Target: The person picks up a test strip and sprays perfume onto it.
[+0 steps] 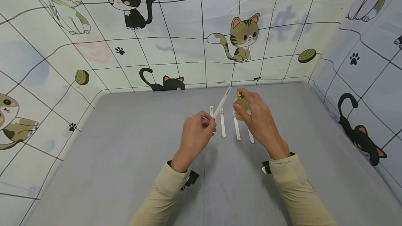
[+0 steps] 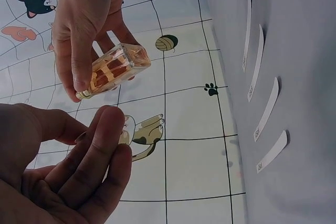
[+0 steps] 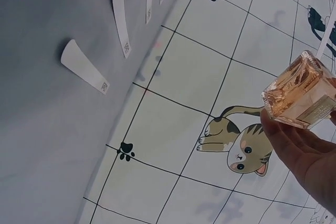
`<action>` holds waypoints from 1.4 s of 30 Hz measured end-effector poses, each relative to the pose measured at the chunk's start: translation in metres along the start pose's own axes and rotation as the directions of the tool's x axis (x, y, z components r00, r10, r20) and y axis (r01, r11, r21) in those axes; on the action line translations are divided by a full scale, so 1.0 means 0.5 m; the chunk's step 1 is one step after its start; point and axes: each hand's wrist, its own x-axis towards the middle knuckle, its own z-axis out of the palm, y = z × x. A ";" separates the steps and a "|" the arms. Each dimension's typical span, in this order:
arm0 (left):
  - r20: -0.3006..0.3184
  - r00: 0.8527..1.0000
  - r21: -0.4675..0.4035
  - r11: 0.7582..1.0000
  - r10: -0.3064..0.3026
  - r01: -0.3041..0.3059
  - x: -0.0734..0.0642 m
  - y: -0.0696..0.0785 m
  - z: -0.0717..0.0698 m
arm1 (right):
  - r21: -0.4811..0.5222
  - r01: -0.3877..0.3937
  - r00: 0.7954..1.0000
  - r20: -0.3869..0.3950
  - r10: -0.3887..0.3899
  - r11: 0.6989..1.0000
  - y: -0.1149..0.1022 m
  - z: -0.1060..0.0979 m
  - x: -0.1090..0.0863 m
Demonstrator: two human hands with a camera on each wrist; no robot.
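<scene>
My left hand (image 1: pixel 195 132) pinches the lower end of a white perfume test strip (image 1: pixel 223 101) between thumb and fingers. The strip slants up to the right, with a small printed mark near its top. My right hand (image 1: pixel 263 123) grips a glass perfume bottle (image 2: pixel 119 66) of amber liquid, with the index finger on the gold top (image 1: pixel 240 95). In the right wrist view the base of the bottle (image 3: pixel 299 90) faces the camera, and part of the held strip (image 3: pixel 326 38) shows beyond it. Both hands are raised above the table, the bottle just right of the strip.
Several more white test strips (image 1: pixel 223 125) lie spaced in a row on the grey tabletop (image 1: pixel 132 156), under and beyond the hands. Each has a small printed mark at one end. A cat-patterned cloth wall (image 1: pixel 185 51) borders the table at the back and sides.
</scene>
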 end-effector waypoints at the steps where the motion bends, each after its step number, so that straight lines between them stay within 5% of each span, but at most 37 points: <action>1: 0.000 1.000 0.001 1.000 0.000 0.000 0.000 -0.001 0.001 | -0.003 -0.001 1.000 -0.001 0.001 1.000 0.000 0.000 0.000; 27: -0.058 0.998 0.007 1.000 -0.006 0.007 0.011 -0.016 -0.022 | 0.007 -0.018 0.992 -0.127 0.019 1.000 0.008 -0.027 0.008; 42: -0.066 0.998 0.007 1.000 -0.003 0.003 0.012 -0.018 -0.019 | 0.022 -0.033 0.995 -0.097 0.034 0.999 0.004 -0.029 0.008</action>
